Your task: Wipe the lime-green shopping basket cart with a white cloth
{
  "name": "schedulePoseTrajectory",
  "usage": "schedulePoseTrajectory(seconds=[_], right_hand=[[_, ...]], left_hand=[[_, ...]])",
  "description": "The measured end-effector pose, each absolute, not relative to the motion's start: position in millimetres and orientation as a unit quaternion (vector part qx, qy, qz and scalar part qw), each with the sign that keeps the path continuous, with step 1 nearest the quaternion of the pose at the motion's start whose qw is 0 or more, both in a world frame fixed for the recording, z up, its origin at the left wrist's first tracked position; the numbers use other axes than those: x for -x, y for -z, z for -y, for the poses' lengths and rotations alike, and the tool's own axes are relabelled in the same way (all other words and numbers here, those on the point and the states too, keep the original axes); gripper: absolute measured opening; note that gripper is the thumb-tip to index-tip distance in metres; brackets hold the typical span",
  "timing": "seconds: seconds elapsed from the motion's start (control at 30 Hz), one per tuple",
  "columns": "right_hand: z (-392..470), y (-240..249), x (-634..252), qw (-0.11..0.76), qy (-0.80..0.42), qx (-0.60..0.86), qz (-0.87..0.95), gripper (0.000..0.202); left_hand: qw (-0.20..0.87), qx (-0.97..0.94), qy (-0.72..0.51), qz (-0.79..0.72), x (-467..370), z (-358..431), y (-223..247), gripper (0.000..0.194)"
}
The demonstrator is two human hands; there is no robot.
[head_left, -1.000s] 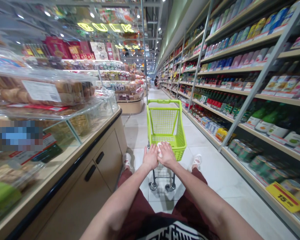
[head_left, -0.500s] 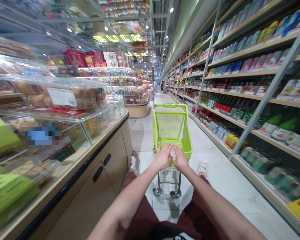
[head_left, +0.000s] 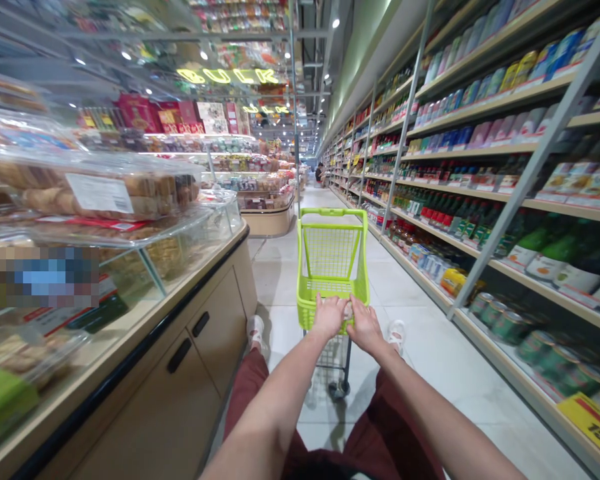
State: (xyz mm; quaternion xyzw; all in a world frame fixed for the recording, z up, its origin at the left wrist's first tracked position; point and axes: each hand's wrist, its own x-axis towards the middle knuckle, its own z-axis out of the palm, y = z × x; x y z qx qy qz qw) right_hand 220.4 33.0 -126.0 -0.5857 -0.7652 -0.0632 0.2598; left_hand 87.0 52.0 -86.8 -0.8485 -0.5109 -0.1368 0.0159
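A bright green shopping cart (head_left: 333, 257) with a basket of lattice walls stands in front of me, no goods visible inside it. Both hands rest at its near edge, side by side. My left hand (head_left: 331, 316) and my right hand (head_left: 366, 325) have their fingers curled over the cart's near rim or handle, which they mostly cover. A small pale patch shows between the two hands; what it is I cannot make out. Below the basket, one dark wheel (head_left: 339, 389) is visible near the floor.
Packaged baked goods (head_left: 100, 193) lie on a glass-fronted counter (head_left: 180, 333) close on the left. Tall shelves (head_left: 510, 193) of cans and bottles line the right side. A tiled aisle (head_left: 275, 267) runs ahead between them, with a person (head_left: 320, 173) far off beside the shelves.
The view has shifted slightly, so the cart and shelves appear further left. My right hand sits a little lower and more apart from my left hand. Both hands remain on the cart.
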Motion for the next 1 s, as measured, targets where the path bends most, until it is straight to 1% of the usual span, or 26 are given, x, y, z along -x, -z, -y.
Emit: schedulePoseTrajectory(seconds=[0.1,0.23,0.37,0.47,0.53,0.73,0.8,1.0], right_hand=[[-30.1,126.5,-220.4,0.255,0.079,0.583,0.768,0.07],[-28.0,131.0,-214.5,0.278,0.096,0.571,0.766,0.068],[-27.5,135.5,-207.3,0.301,0.098,0.584,0.748,0.065],[-25.3,135.6,-209.4,0.292,0.101,0.573,0.759,0.065],[-22.9,134.6,-213.6,0.28,0.102,0.563,0.771,0.066],[-19.3,133.8,-214.6,0.279,0.099,0.57,0.767,0.065],[-20.7,133.5,-211.2,0.29,0.103,0.578,0.756,0.064],[-21.2,130.0,-215.5,0.319,0.115,0.56,0.756,0.064]], left_hand=[[0.031,0.843,0.128,0.521,-62.4,-53.0,82.2,0.034],[0.045,0.828,0.117,0.546,-29.7,-51.2,76.2,0.035],[0.054,0.843,0.149,0.513,-43.8,-45.7,81.4,0.036],[0.062,0.862,0.173,0.472,-61.1,-42.9,85.6,0.035],[0.067,0.867,0.175,0.462,-56.7,-43.2,85.2,0.035],[0.066,0.823,0.157,0.542,-6.1,-49.7,80.3,0.038],[0.06,0.83,0.158,0.532,-11.6,-49.2,82.0,0.038],[0.062,0.878,0.18,0.439,-56.3,-45.3,89.6,0.034]])
